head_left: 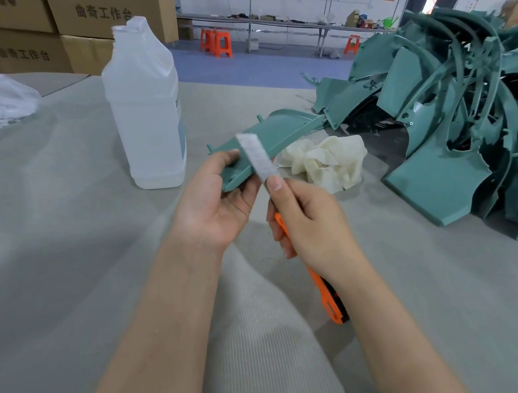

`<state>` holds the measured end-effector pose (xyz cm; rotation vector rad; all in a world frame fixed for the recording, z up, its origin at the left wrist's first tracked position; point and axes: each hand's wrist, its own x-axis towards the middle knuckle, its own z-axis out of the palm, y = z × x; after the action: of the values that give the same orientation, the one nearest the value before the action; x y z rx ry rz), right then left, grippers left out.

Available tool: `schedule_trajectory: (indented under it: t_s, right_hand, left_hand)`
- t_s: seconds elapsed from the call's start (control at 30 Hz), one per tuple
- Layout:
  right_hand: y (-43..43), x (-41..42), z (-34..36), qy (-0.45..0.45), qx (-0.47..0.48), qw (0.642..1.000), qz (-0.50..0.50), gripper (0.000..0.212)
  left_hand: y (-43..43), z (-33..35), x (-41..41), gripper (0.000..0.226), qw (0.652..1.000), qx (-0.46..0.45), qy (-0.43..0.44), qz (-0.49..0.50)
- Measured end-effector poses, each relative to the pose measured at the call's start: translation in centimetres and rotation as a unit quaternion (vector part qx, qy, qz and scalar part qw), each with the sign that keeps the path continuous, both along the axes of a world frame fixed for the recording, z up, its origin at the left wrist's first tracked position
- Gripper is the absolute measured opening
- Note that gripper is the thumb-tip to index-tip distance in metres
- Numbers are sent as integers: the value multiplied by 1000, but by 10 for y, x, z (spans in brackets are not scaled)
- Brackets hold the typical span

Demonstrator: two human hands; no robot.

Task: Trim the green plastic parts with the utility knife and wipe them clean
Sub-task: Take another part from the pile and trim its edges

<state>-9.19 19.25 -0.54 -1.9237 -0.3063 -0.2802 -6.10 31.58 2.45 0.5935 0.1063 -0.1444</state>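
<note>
Left hand (pixel 217 200) grasps near end of green part (pixel 272 131), thumb on top. Part sits just right of bottle (pixel 147 112), held above table (pixel 67 244). Right hand (pixel 310 223) clenched around orange knife (pixel 328 295), right of bottle and closer to person. Blade (pixel 256 157) out, lying across part's near end. White rag (pixel 326 162) on table right of bottle. Big pile of green parts (pixel 447 111) far right of bottle.

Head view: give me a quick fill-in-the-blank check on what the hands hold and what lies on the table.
The right hand grips an ____ utility knife. The left hand holds a ____ plastic part. The white cloth lies between the translucent bottle and the ____ of green parts.
Missing words: orange; green; pile.
</note>
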Motion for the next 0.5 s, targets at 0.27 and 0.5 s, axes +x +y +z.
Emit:
schedule_trajectory:
  t_s: [0.27, 0.5]
  right_hand:
    - [-3, 5, -3, -40, -11, 998, -49, 47]
    - [3, 0, -3, -69, -79, 994, -25, 47]
  left_hand:
    - [-2, 3, -4, 15, 1000, -9, 14, -8]
    - [-5, 4, -4, 20, 1000, -16, -5, -15]
